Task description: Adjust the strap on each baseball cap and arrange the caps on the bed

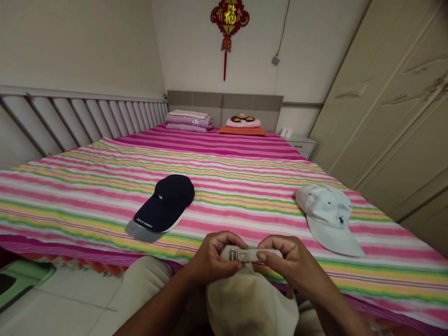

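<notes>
A beige cap (250, 298) hangs over my lap, its back strap (259, 255) stretched level between both hands. Fingers and thumb of my left hand (220, 256) pinch the strap's left end beside a metal buckle (232, 254). On the other side, my right hand (285, 256) grips the strap with its thumb pressed on the front. Ahead on the bed, a navy cap (171, 198) lies to the left, brim toward me. A white cap (327, 212) with a small dark logo rests to the right.
The bed (224, 172) has a striped cover, with folded purple bedding (189, 122) and a pink pillow (243, 123) at the headboard (252, 105). A railing (80, 119) runs along the left; a wardrobe (392, 116) stands right. A green stool (28, 277) is at lower left.
</notes>
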The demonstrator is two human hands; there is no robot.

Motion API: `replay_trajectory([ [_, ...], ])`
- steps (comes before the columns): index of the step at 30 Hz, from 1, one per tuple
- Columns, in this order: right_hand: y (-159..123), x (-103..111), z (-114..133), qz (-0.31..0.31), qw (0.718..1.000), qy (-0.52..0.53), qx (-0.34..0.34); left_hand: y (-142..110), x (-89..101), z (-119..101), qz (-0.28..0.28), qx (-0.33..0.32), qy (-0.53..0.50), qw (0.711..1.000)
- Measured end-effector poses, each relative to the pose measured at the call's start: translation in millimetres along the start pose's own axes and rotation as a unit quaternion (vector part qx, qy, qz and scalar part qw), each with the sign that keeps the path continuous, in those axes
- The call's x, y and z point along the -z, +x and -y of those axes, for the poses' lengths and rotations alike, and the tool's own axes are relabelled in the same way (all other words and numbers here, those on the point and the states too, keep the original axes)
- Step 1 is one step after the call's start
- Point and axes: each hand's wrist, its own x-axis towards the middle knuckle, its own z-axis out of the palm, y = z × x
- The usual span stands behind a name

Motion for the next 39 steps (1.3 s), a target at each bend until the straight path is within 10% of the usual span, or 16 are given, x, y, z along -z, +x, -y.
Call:
replay_trajectory([
  [39,3.5,-19.7,-3.4,-0.072,0.992,0.097,0.031,-0.6,-2.6,-3.5,-0.047,-0.218,0.148,0.964],
])
